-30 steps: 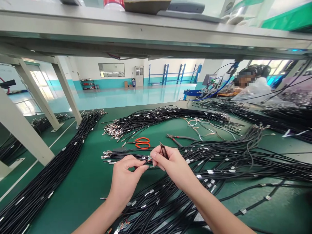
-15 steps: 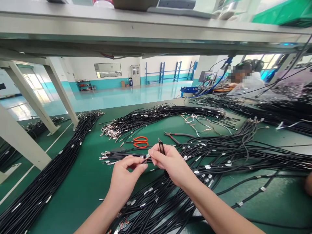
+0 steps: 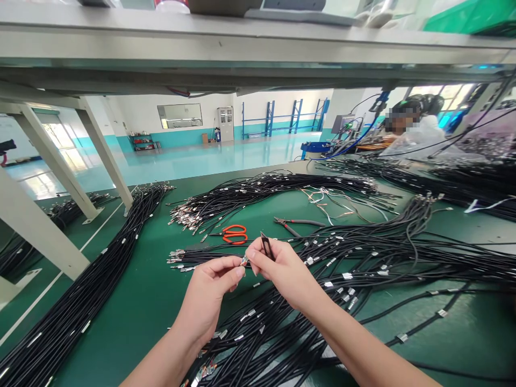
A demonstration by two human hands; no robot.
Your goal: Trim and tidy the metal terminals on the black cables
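Observation:
My left hand [image 3: 215, 279] pinches the end of a black cable between thumb and forefinger. Against those fingertips, my right hand [image 3: 276, 263] grips the small metal-and-wire tip [image 3: 244, 259] of that same cable. Tucked in the right hand is a slim black utility knife [image 3: 266, 247], its pointed blade sticking up past the fingers. Most of the knife's handle is hidden by the palm. Just beyond both hands lie orange-handled scissors [image 3: 234, 234] and grey-handled cutting pliers [image 3: 298, 222] on the green tabletop [image 3: 133, 301].
Bundles of black cables with white tags lie to the left [image 3: 108, 263], behind [image 3: 278, 185] and under my right forearm [image 3: 258, 333]. Loose stripped wires [image 3: 328, 204] rest beyond the pliers. A shelf [image 3: 201, 48] spans overhead on white posts [image 3: 105, 156]. A co-worker [image 3: 411, 129] sits at far right.
My left fingers have shifted slightly toward the cable's tip, and the knife is tilted a little differently. The whole view has moved slightly; the tools on the table lie as before.

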